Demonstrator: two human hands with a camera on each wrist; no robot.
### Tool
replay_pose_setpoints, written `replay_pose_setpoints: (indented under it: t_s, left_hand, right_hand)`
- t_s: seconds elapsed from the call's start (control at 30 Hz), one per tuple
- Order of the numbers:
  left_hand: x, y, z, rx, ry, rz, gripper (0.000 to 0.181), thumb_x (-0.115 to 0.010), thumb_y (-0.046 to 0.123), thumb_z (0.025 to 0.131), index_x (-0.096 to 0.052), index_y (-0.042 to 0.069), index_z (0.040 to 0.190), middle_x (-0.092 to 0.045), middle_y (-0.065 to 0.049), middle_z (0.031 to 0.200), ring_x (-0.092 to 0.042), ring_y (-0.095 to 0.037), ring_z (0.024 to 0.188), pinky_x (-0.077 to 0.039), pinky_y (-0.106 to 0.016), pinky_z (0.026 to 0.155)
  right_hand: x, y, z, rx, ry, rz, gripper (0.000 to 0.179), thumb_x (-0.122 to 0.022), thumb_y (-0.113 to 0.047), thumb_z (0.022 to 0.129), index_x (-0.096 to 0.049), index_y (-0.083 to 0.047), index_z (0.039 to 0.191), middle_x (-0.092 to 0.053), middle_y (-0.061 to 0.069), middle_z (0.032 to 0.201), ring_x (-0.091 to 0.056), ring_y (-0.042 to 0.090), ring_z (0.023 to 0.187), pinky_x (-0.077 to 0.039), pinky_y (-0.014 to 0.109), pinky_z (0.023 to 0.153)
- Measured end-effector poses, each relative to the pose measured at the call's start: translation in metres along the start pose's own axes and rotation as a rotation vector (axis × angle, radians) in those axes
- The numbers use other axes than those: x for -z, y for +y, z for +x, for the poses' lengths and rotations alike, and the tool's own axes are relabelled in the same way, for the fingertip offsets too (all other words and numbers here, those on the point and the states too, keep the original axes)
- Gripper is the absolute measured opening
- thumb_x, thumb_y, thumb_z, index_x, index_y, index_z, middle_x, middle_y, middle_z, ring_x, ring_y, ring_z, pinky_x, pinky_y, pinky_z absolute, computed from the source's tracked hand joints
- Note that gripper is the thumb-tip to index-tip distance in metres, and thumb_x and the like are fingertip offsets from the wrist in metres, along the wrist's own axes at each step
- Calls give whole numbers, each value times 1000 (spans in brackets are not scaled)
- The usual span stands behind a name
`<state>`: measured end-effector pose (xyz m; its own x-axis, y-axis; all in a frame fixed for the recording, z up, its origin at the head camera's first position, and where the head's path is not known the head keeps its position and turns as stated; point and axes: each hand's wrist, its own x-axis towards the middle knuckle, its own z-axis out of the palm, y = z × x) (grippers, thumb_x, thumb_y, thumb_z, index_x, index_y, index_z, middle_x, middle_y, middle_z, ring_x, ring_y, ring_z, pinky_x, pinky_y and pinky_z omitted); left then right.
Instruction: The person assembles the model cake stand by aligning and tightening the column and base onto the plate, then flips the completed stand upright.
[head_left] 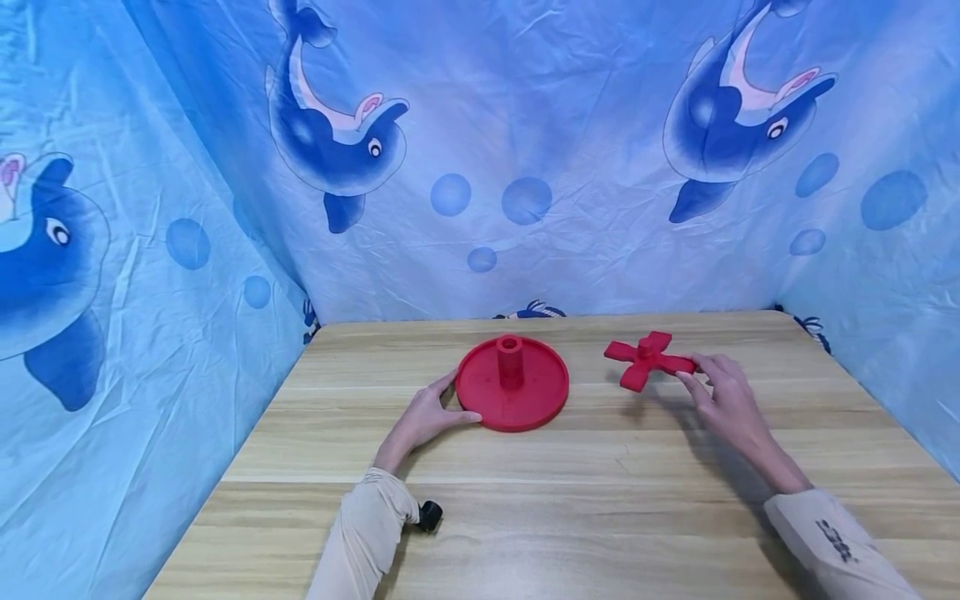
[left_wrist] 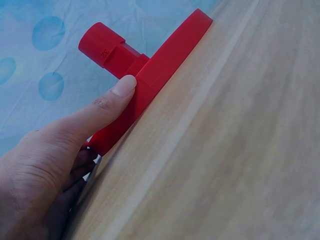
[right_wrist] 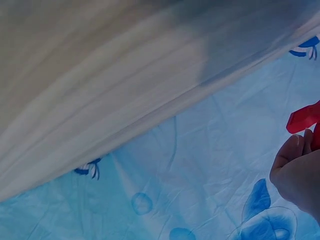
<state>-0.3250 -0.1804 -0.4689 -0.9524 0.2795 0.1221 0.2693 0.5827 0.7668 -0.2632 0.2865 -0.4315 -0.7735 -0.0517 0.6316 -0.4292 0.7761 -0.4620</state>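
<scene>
Left hand (head_left: 426,413) grips red round base (head_left: 517,406) by its edge, on counter (head_left: 570,500) | right hand (head_left: 724,402) pinches red four-armed cross (head_left: 647,355), raised right of base | advice: brace base, hold cross level

A blue dolphin-print curtain (head_left: 480,133) hangs behind and beside a wood-grained table (head_left: 570,492).
</scene>
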Motion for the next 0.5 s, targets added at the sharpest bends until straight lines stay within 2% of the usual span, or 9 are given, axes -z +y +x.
replay_pose_setpoints:
  t_s: [0.2, 0.5]
  left_hand:
    - [0, 1, -1, -5, 4, -4, 104, -91, 48, 78, -39, 13, 161, -46, -10, 158, -40, -29, 145, -39, -51, 114]
    - [0, 0, 0, 13, 6, -15, 104, -92, 47, 77, -40, 15, 161, -46, -7, 158, -40, -26, 145, -39, -49, 115]
  right_hand:
    - [-10, -12, 7, 26, 22, 46, 36, -74, 5, 92, -63, 15, 124, -61, 27, 107, -51, 40, 100, -42, 44, 74]
    - [-27, -28, 20, 90, 45, 117, 35, -75, 8, 89, -64, 16, 122, -64, 28, 106, -52, 42, 102, -41, 52, 82]
